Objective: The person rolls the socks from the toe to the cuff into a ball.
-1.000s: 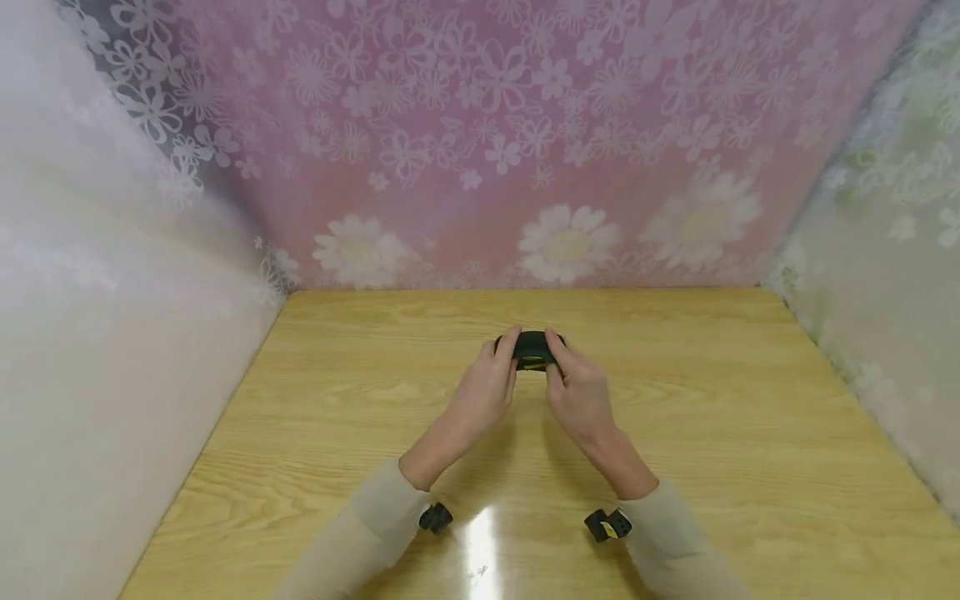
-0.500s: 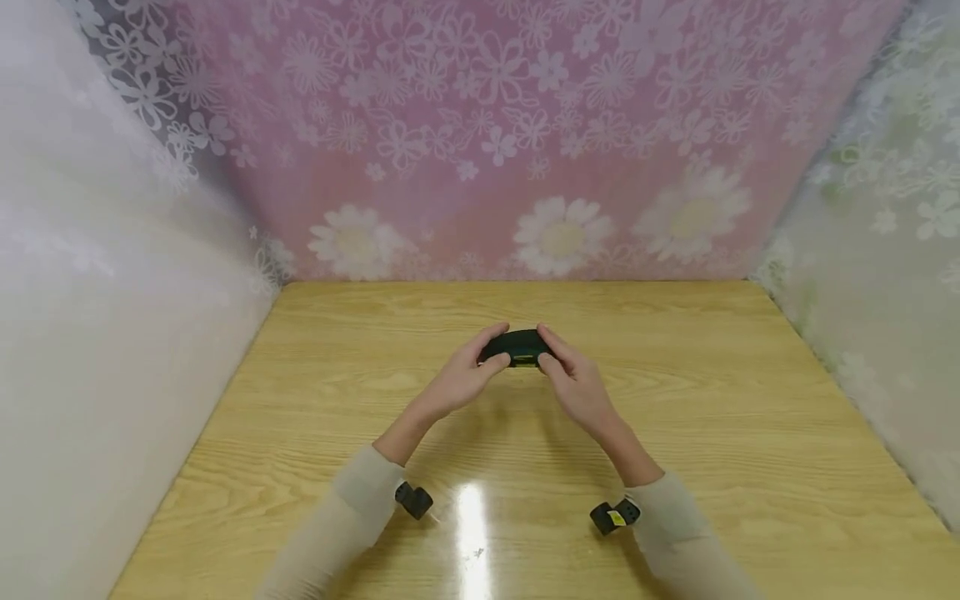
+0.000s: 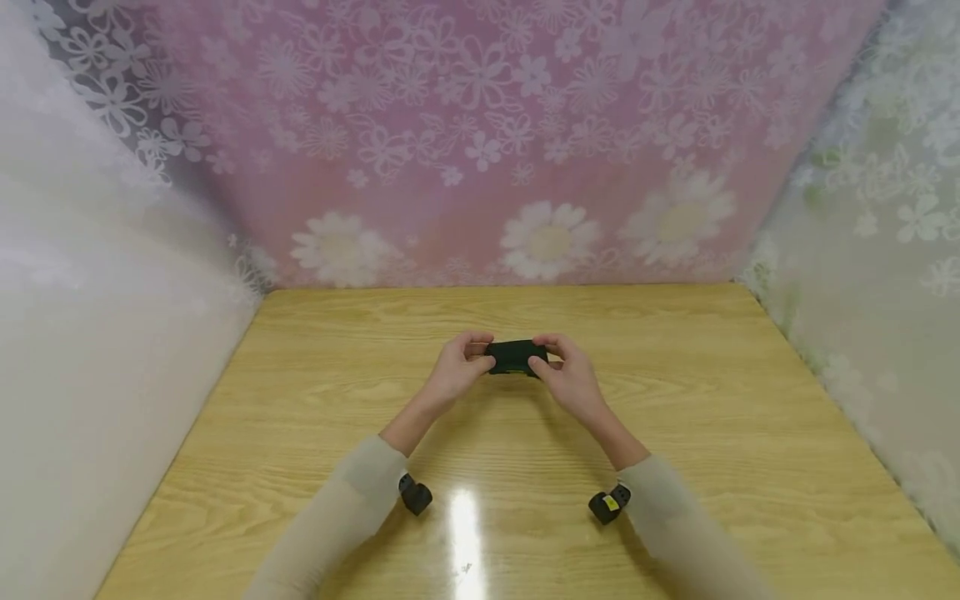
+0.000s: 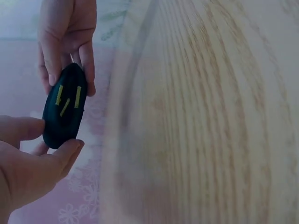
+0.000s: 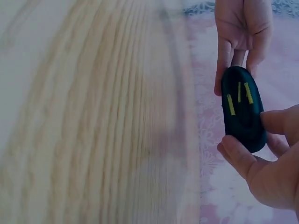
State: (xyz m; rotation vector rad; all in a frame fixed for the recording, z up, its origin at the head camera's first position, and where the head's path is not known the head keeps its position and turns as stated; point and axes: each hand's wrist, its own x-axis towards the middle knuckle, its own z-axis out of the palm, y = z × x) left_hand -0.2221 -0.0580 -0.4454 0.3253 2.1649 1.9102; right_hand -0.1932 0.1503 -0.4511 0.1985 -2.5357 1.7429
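Observation:
Both hands hold a small dark green, soft-looking oval piece (image 3: 516, 357) over the far middle of the table. Three short yellow strips show on its recessed face (image 4: 67, 100) in the wrist views. In the head view its broad dark side faces up, with only a thin yellow trace at the lower edge. My left hand (image 3: 455, 367) pinches the left end between thumb and fingers. At the opposite end my right hand (image 3: 572, 379) pinches it likewise, thumb in front and fingers behind, as the right wrist view shows near the piece (image 5: 244, 109).
The wood-grain table (image 3: 337, 400) stretches below the hands. A pink floral backdrop (image 3: 450, 167) rises along its far edge, with pale panels (image 3: 97, 333) at the sides. Small black devices (image 3: 415, 494) sit on both wrists.
The fingers have shifted to the piece's two ends, and the left hand has opened outward from its earlier grip. The piece has turned, so less yellow shows in the head view.

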